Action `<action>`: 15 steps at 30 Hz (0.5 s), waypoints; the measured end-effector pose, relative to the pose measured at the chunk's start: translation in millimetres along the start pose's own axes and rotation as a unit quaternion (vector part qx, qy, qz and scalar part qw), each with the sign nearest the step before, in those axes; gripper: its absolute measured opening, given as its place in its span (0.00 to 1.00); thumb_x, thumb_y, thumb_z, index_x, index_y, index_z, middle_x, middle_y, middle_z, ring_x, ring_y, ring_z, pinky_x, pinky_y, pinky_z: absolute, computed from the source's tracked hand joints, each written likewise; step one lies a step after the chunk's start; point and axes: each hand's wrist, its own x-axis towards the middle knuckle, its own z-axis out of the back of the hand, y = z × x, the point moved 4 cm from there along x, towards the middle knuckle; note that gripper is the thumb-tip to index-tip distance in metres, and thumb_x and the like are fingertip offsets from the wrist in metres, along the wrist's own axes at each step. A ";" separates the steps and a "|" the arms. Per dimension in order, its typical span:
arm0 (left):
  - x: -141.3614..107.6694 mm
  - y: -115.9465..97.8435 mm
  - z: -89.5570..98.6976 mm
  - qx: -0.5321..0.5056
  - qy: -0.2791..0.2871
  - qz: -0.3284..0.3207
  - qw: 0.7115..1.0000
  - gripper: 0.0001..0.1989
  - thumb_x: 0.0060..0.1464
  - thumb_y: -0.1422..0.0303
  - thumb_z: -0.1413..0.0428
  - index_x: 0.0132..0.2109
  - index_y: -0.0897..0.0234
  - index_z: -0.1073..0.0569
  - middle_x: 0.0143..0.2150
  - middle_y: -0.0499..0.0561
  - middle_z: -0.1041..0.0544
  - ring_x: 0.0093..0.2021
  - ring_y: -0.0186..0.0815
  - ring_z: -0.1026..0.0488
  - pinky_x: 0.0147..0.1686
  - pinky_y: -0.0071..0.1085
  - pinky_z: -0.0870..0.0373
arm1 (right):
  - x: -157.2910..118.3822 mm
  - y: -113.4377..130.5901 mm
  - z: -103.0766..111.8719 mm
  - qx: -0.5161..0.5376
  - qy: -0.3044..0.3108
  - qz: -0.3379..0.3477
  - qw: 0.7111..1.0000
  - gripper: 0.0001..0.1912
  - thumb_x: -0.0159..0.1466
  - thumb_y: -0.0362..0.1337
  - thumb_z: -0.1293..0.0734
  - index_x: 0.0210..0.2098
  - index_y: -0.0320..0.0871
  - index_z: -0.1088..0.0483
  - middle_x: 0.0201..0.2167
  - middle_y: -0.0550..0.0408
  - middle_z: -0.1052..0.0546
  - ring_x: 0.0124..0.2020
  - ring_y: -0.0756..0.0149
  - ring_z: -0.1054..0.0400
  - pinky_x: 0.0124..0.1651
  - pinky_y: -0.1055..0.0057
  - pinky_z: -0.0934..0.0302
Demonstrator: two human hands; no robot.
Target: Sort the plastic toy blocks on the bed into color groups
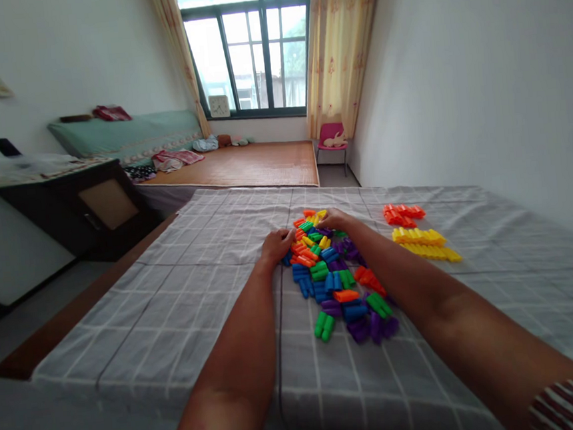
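Observation:
A mixed pile of plastic building pieces (319, 271), shaped like joined tubes in orange, yellow, green, blue and purple, lies on the checked cloth. At the pile's left edge is my left hand (278, 245), its fingers curled together beside orange and blue pieces; anything inside them is hidden. My right hand (336, 220) reaches over the far side of the pile, thumb and fingers closed at a yellow piece (321, 214). To the right, orange pieces (403, 215) are grouped together, and yellow pieces (425, 243) lie in two rows nearer to me.
The grey checked cloth (174, 305) covers the table. Beyond it stands a bed with a brown mat (262, 163) below the window. A dark cabinet (100, 204) is on the left, and a pink chair (332, 134) with a soft toy stands by the curtain.

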 end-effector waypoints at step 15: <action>4.6 -6.8 4.0 -0.143 -0.114 0.007 0.983 0.23 0.54 0.57 0.44 0.53 0.65 0.26 0.49 0.58 0.23 0.48 0.41 0.27 0.42 0.34 0.29 | -44.5 3.2 12.6 0.213 -0.054 0.073 0.973 0.16 0.47 0.37 0.27 0.33 0.42 0.34 0.27 0.59 0.27 0.27 0.72 0.34 0.28 0.77 0.41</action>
